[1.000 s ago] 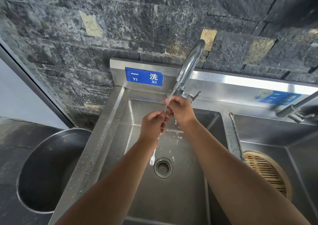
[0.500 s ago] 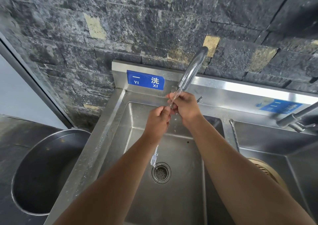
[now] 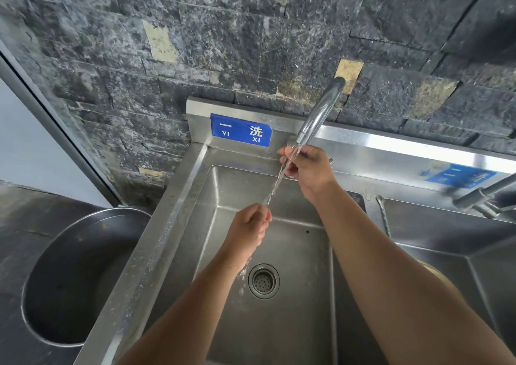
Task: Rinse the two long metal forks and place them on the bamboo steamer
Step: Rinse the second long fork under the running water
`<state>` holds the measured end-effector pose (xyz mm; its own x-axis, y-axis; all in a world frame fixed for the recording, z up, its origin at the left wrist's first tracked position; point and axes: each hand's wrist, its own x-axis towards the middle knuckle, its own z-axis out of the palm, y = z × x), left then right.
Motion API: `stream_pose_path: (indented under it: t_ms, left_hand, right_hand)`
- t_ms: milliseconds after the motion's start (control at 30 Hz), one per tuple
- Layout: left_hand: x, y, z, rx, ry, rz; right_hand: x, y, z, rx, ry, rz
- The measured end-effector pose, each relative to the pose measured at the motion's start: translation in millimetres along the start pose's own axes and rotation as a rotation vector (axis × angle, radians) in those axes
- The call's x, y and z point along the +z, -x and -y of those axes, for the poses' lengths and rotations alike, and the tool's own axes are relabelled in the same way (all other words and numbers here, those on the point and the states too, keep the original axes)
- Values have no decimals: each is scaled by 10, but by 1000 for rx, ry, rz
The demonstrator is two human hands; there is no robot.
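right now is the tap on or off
On: a stream of water runs from the tap past the right hand onto the left hand.

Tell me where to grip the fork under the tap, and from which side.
Grip the fork at its ends, as both hands do: right hand from the right near the spout, left hand low. The slanted thin shaft stays bare for rinsing.

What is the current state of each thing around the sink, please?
Faucet: running.
Fork: under the stream, held at both ends.
Right hand: closed on the fork's upper end.
Left hand: closed around its lower end.
Drain: unplugged, strainer showing.
Second fork: lying on the sink divider.
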<state>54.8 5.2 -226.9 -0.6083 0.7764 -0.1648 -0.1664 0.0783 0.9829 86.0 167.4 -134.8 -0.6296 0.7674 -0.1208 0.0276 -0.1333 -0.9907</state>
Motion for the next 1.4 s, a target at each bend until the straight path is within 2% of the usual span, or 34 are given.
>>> stream_pose_path:
  t_ms: [233, 400, 733, 967, 1067, 1233, 1400]
  left_hand:
    - [66, 7, -12, 47, -36, 17]
    - [81, -44, -11, 58, -52, -7]
    - [-19, -14, 111, -39, -100, 0]
    - [162, -43, 87, -4, -129, -142]
    - [252, -46, 91, 43, -315, -187]
    - [512, 46, 195, 87, -436, -81]
    - [946, 58, 298, -51, -364, 35]
  right_hand:
    - [-46, -131, 85, -6, -86, -58]
    - [-129, -315, 177, -28, -45, -124]
    - [-108, -244, 172, -66, -71, -22]
    - [-207, -184, 31, -73, 60, -78]
    - [-292, -115, -20, -83, 72, -63]
    - [-640, 16, -187, -28, 58, -107]
    - [-1216, 74, -387, 55, 36, -195]
